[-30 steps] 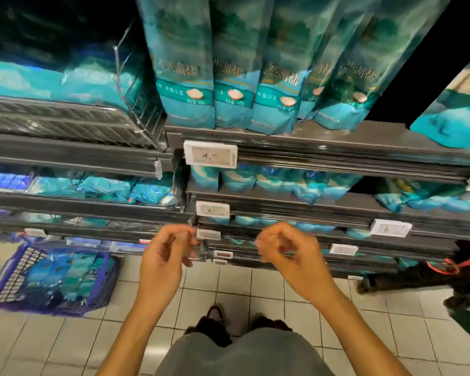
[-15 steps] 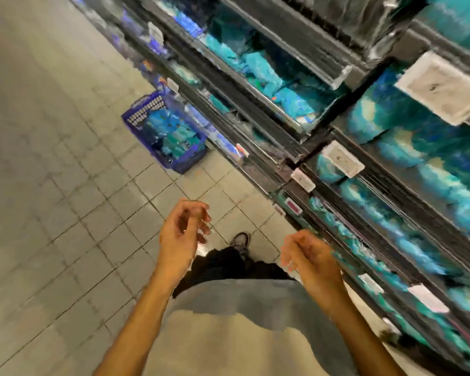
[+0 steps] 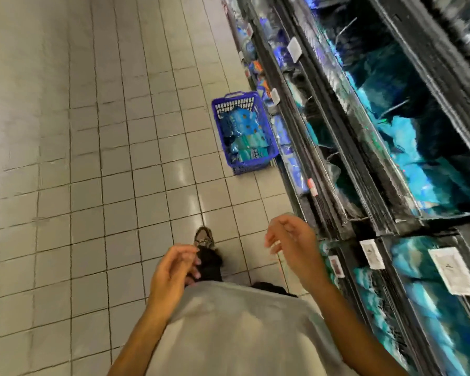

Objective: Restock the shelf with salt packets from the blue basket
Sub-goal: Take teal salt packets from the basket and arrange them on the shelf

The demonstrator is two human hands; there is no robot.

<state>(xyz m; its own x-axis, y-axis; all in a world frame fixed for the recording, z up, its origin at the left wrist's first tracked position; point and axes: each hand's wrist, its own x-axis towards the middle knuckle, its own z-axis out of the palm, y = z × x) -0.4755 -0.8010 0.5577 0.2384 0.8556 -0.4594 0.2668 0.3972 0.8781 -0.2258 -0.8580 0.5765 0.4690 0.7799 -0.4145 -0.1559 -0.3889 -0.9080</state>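
Note:
The blue basket (image 3: 258,101) stands on the tiled floor against the foot of the shelving, ahead of me, with several teal salt packets (image 3: 247,137) inside. My left hand (image 3: 173,270) hangs in front of my waist with loosely curled fingers and nothing in it. My right hand (image 3: 291,242) is raised a little higher, near the shelf edge, fingers relaxed and empty. Both hands are well short of the basket. The shelves (image 3: 364,164) on the right hold more teal and blue packets, blurred.
White price tags (image 3: 452,270) hang on the shelf rails. Grey tiled floor (image 3: 92,158) spreads to the left. My shoe (image 3: 204,238) and dark trouser leg show below, over my grey shirt.
The view has swung left from facing the shelves to looking along the aisle. The basket now lies straight ahead. Both hands stay empty and have dropped toward my waist.

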